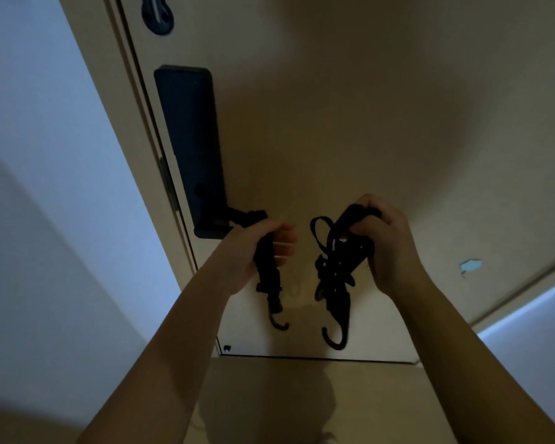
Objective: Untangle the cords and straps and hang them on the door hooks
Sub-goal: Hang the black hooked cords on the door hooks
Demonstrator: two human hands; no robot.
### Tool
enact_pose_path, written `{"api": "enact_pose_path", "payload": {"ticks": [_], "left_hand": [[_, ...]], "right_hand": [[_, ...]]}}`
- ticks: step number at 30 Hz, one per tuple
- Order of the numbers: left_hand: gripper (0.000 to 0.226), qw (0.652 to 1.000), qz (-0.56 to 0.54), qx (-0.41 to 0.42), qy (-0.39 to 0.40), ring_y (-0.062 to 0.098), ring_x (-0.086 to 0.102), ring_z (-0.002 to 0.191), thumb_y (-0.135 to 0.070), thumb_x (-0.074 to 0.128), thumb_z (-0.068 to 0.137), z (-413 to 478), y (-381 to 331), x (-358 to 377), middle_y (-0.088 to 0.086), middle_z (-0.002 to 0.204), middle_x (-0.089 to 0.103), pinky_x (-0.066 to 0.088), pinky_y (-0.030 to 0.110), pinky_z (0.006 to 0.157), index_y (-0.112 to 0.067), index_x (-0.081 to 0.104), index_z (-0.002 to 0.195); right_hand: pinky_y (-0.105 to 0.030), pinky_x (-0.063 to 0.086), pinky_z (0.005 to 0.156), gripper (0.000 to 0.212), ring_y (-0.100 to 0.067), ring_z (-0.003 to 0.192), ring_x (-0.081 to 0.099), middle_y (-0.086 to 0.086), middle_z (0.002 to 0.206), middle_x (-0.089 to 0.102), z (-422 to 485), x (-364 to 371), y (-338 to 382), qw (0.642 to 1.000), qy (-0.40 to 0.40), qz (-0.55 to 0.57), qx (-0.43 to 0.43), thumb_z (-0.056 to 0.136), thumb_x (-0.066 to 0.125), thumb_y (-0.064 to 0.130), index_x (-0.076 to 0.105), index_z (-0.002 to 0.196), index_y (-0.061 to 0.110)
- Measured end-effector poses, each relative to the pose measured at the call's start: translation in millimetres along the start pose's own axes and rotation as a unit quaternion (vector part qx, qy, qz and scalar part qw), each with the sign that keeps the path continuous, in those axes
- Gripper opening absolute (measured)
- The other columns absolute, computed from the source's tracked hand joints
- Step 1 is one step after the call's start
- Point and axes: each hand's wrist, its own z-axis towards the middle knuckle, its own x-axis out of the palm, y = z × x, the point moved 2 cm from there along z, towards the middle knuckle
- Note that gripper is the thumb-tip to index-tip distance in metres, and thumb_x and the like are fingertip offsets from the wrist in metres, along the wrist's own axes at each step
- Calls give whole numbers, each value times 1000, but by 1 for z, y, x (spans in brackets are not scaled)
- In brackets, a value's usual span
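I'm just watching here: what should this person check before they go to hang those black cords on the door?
1. Left hand grips the hooked strap: ok.
2. Right hand grips the tangled bundle: ok.
3. Strap and bundle apart from each other: ok, a gap shows between them.
4. Bundle untangled: not ok, it is looped and knotted.
5. A hook on the door free to take a cord: cannot tell; only a dark fitting shows at the top edge, cut off.
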Motion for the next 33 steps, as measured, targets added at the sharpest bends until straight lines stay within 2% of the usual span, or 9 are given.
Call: {"api": "enact_pose_path", "payload": {"ticks": [4,9,12,16,19,22,24,27,33], "left_hand": [[7,982,166,13,92,8,67,77,-20,61,85,-12,11,20,-6,78,70,52,26,70,-16,67,84],[36,982,116,20,145,25,66,94,-34,72,68,-18,21,45,10,94,68,51,38,88,-9,69,93],[8,981,137,71,114,19,64,73,-15,68,76,-18,18,53,7,72,66,52,33,77,-9,68,70],[28,975,188,64,97,19,52,53,-16,61,73,-18,18,57,4,48,54,47,41,76,-11,56,46],[32,970,193,47,139,13,52,46,-17,58,81,-23,15,62,0,45,53,49,36,70,-15,58,48],[27,974,188,29,127,11,51,43,-15,54,90,-25,11,62,-1,46,54,44,30,60,-9,58,63],[29,976,190,21,104,13,50,42,-17,54,90,-26,8,58,1,46,54,43,29,57,-10,57,62],[38,971,210,36,106,15,49,42,-16,53,91,-31,5,55,2,44,53,44,25,54,-13,56,53],[30,972,194,113,71,20,52,52,-15,66,75,-30,2,39,4,48,54,46,33,65,-16,56,46]], "right_hand": [[-21,40,47,4,-10,48,50,5,51,55,-9,0,1,1000,-6,-10,9,64,49,9,53,66,10],[-29,39,52,8,-17,54,49,-7,62,52,-21,-9,-2,993,-19,-120,-5,74,57,10,56,78,3],[-21,39,49,8,-10,51,48,0,61,53,-27,-19,-11,981,-10,-192,-9,82,58,4,56,83,12],[-10,41,57,27,-6,68,51,6,83,51,-37,-28,-26,946,27,-322,19,82,62,8,54,106,18],[-22,54,70,38,-12,86,62,3,105,52,-47,-26,-26,953,74,-291,30,81,62,4,50,114,20],[-6,46,78,52,12,89,56,15,101,54,-50,-21,-17,969,20,-244,-37,82,62,1,43,127,14],[-7,42,83,56,7,97,52,14,105,52,-49,-17,-13,953,-9,-285,-97,82,61,1,39,133,15],[-9,40,84,46,-4,96,53,1,112,55,-49,-7,-14,923,39,-359,-134,87,51,-1,45,131,10],[-25,36,62,18,-9,62,45,5,72,49,-49,2,-23,975,78,-208,-9,92,46,5,51,82,20]]}}
